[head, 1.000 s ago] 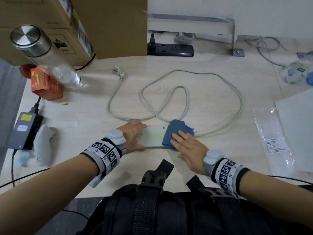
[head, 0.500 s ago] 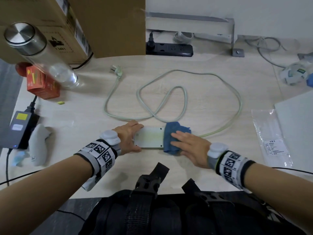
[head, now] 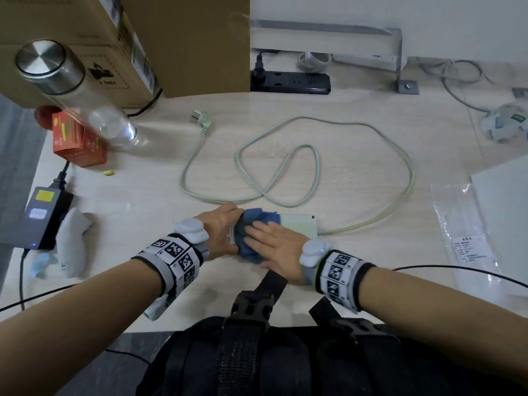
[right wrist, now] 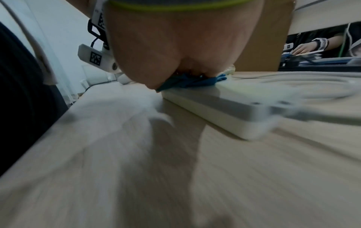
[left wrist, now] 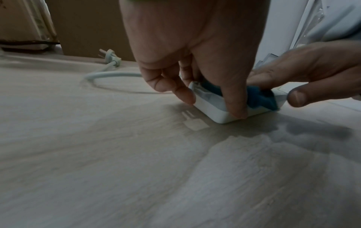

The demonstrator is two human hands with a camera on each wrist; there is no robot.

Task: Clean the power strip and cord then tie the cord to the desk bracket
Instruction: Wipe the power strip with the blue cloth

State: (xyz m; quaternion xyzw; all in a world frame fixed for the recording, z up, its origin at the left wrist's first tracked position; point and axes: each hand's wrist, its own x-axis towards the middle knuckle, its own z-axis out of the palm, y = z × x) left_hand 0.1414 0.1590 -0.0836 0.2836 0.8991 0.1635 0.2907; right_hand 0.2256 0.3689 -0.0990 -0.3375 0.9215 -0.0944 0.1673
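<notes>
A white power strip (head: 298, 225) lies flat near the desk's front edge, its pale cord (head: 311, 172) looping away to a plug (head: 201, 120). My left hand (head: 218, 232) grips the strip's left end (left wrist: 213, 108), thumb and fingers curled over its sides. My right hand (head: 274, 247) lies flat on a blue cloth (head: 251, 224) and presses it onto the strip's left half; the cloth (right wrist: 187, 83) shows under the palm in the right wrist view. A grey metal desk bracket (head: 397, 50) stands at the back right.
A cardboard box (head: 177, 38) and a black power strip (head: 291, 81) stand at the back. A clear bottle (head: 74, 92), a red carton (head: 74, 138) and a power adapter (head: 43, 212) sit left. A plastic bag (head: 463, 224) and white board (head: 505, 201) lie right.
My right hand has slid the blue cloth leftward along the strip, from its right end to its left half beside the left hand. The left hand has kept its hold.
</notes>
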